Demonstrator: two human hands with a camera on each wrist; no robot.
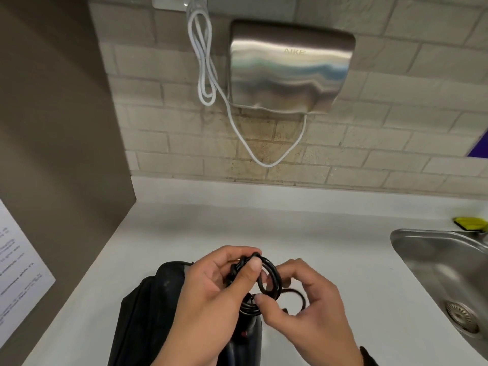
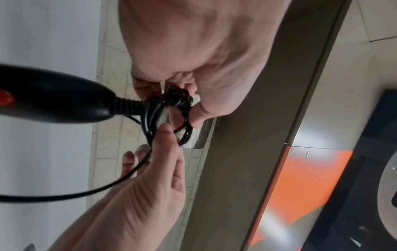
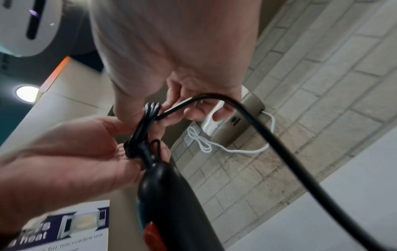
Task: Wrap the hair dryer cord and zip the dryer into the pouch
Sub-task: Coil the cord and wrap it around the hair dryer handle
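Low in the head view, both hands hold up a small coil of the black hair dryer cord [image 1: 270, 280] over the white counter [image 1: 264, 220]. My left hand [image 1: 247, 262] pinches the bundled loops between thumb and fingers. My right hand [image 1: 272, 293] pinches the coil's lower edge, and a loose run of cord [image 3: 279, 144] trails from its fingers. The black dryer handle [image 1: 245, 336], with its red switch, hangs just under the coil. In the left wrist view the left thumb presses the loops [image 2: 169, 108] beside the handle [image 2: 53, 103]. The black pouch [image 1: 148, 313] lies under my left hand.
A steel sink [image 1: 412, 241] is set into the counter at the right, with a yellow sponge [image 1: 470, 223] behind it. A metal hand dryer [image 1: 290, 67] and its looped white cable [image 1: 206, 62] hang on the tiled wall. A brown side panel [image 1: 52, 154] with a poster closes the left.
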